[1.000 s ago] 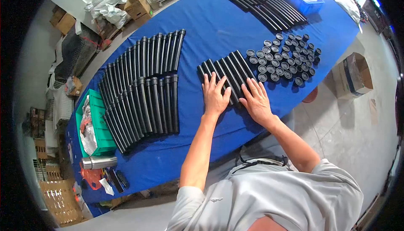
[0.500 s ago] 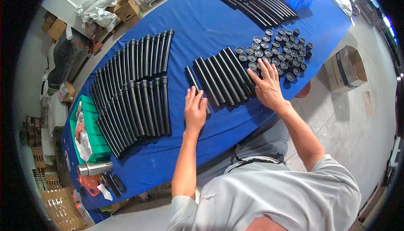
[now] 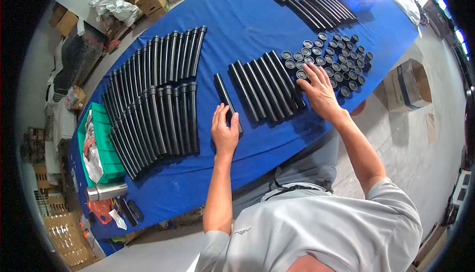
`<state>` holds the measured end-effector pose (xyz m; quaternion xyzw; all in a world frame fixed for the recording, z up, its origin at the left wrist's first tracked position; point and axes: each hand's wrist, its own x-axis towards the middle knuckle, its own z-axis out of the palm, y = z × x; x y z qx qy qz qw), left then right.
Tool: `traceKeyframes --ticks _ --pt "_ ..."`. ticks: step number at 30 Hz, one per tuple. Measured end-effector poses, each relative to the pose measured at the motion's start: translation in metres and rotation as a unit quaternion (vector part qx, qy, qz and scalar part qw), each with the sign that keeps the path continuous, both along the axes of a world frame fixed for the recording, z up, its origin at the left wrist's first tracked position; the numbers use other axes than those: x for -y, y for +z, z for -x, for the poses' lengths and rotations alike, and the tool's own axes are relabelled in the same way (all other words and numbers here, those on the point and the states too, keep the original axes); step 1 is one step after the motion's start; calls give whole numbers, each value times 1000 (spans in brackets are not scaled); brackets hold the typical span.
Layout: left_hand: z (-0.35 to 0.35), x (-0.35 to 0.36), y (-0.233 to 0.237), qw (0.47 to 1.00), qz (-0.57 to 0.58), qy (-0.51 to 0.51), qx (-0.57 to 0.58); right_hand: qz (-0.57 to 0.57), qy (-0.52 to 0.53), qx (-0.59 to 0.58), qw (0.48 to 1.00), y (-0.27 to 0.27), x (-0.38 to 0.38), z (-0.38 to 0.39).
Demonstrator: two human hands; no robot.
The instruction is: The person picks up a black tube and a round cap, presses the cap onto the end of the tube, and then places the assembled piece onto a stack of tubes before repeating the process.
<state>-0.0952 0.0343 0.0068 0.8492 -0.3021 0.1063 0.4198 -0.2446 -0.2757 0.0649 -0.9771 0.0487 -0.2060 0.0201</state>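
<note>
The left hand (image 3: pixel 225 132) lay over the near end of a single black tube (image 3: pixel 220 86), which pointed away across the blue cloth (image 3: pixel 232 29) — its fingers together, the thumb a little apart. Whether they gripped the tube or only rested on it, I could not tell. The right hand (image 3: pixel 322 96) reached over the near left edge of the scattered black caps (image 3: pixel 345 67), fingers slightly fanned and thumb set wide of them; a cap showed in that gap, but whether it was pinched could not be told.

The row of bare tubes (image 3: pixel 271 88) lay side by side between the hands, apart from the single tube, which probably made one tube easier to take hold of alone. The caps sat just right of the row, seemingly to keep both kinds of part within reach. To the left, tubes with wider far ends (image 3: pixel 170 118) lay in two ranks, near and far, likely to keep them sorted from the bare ones.

Half a second earlier the single tube was closer to the row; the gap had since widened. The right hand had reached slightly farther over the caps — a second earlier, both hands rested on the row.
</note>
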Motion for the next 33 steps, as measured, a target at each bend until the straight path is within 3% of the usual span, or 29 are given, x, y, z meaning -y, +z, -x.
traceKeyframes --ticks 1,4,6,9,12,15,16,18,20,22,28,29,32,33 --pt "0 0 -1 1000 0 1 -3 7 5 24 1000 13 -5 5" --pt "0 -1 0 1000 -5 2 1 -238 -29 29 970 48 -25 36" --pt "-1 0 0 1000 -5 5 7 -213 -38 32 976 44 -26 50" --pt "1 0 -2 1000 -4 6 1 -212 -68 -34 974 -9 -23 63" --pt "1 -4 -3 1000 -9 10 12 -232 -73 -83 966 -15 -15 67" --pt "-1 4 9 999 -21 33 26 -267 -95 -45 958 1 -25 74" --pt "-2 5 15 996 -73 51 19 -260 -114 -54 957 6 -26 78" --pt "-4 13 29 979 -125 67 -144 -248 -124 -2 961 17 -32 83" --pt "0 23 48 961 -228 85 -128 -251 -121 28 960 39 -50 78" --pt "0 25 54 959 -256 43 -114 -269 -8 67 961 40 -64 73" --pt "52 0 55 988 -134 25 -70 -560 92 -91 818 13 -123 60" --pt "69 -5 63 987 -144 33 -70 -606 91 -143 777 14 -130 56" --pt "107 -24 71 976 -204 61 -46 -643 217 -170 715 -4 -142 37" --pt "114 -31 72 975 -205 71 -41 -679 234 -207 664 -6 -145 32"
